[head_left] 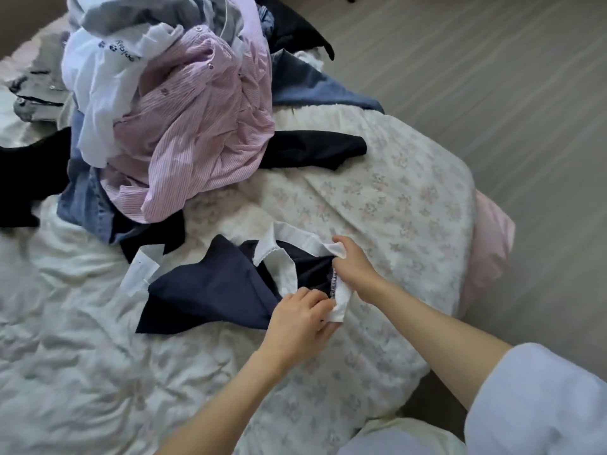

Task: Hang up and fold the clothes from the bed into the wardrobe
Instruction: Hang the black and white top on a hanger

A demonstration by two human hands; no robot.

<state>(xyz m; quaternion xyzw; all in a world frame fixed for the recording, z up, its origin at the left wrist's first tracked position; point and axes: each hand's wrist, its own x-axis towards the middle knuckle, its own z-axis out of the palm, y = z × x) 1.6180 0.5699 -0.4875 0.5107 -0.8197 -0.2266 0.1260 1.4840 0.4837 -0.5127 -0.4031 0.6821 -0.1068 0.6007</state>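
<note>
Biggest thing in my view is the bed, a floral quilt filling most of the picture, with striped grey flooring running off toward 1 and 2 o'clock. Up at 11 o'clock sits the clothes pile, heaped pretty high: a pink striped shirt is draped over the front of it, a white top with some printed lettering is just left of that, and denim and black pieces are poking out underneath on both sides. A pink bit of bedding peeks out from under the quilt at 3 o'clock.

Near the middle, slightly toward 6 o'clock, is the navy garment with white straps, lying flat on the quilt just below the pile. My left hand is pinching the lower end of a white strap, fingers curled around it. My right hand has its fingers closed on the upper end of the same white trim, right at the navy edge with the stitching.
</note>
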